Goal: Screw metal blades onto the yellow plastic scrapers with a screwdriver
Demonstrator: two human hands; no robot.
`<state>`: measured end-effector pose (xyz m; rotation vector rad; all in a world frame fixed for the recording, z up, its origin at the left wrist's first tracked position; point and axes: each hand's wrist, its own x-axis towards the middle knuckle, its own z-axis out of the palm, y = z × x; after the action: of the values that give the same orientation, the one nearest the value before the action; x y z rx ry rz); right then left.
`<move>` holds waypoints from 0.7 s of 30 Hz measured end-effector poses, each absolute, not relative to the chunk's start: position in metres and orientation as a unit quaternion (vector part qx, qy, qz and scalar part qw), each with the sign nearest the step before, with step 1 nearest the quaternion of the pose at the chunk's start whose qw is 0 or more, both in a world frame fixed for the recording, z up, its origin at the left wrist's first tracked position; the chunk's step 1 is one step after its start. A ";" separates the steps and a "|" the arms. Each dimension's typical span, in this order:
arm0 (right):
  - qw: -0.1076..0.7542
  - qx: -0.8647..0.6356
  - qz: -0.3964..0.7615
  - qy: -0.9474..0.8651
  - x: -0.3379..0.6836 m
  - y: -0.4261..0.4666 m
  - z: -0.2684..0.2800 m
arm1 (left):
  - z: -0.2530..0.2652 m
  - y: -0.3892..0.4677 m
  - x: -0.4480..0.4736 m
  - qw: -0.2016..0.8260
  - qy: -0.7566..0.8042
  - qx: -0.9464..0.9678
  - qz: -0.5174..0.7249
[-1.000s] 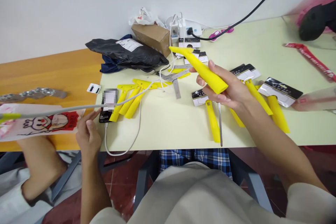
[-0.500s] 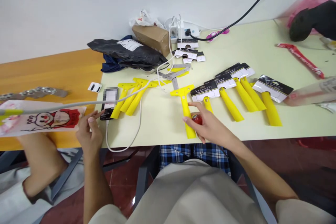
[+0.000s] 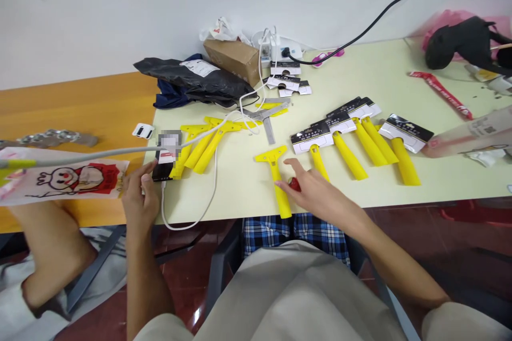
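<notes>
Your right hand (image 3: 316,187) has thumb and forefinger spread, the other fingers curled around a rounded red object (image 3: 295,184). The yellow plastic T-shaped handle (image 3: 281,189) lies on the pale green table (image 3: 240,197) at your thumb; contact is unclear. Well left of that handle, your left hand (image 3: 140,200) sits loosely curled beside a black rectangular phone (image 3: 161,172); you can't tell whether it grips anything.
</notes>
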<state>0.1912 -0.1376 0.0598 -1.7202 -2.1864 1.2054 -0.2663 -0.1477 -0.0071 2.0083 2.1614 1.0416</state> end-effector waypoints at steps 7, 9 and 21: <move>0.114 -0.562 0.196 -0.795 0.214 -0.076 0.168 | -0.006 -0.151 -0.260 -0.025 0.697 0.622 0.356; 0.108 -0.554 0.147 -0.812 0.213 -0.047 0.186 | -0.006 -0.152 -0.259 -0.039 0.702 0.612 0.362; -0.155 -0.544 0.180 -0.805 0.185 0.111 0.127 | -0.007 -0.146 -0.258 -0.028 0.716 0.611 0.335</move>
<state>0.1850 0.1110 0.1267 -1.8994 -2.8136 0.6287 -0.2582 -0.1464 -0.0067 1.9556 2.2908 1.0715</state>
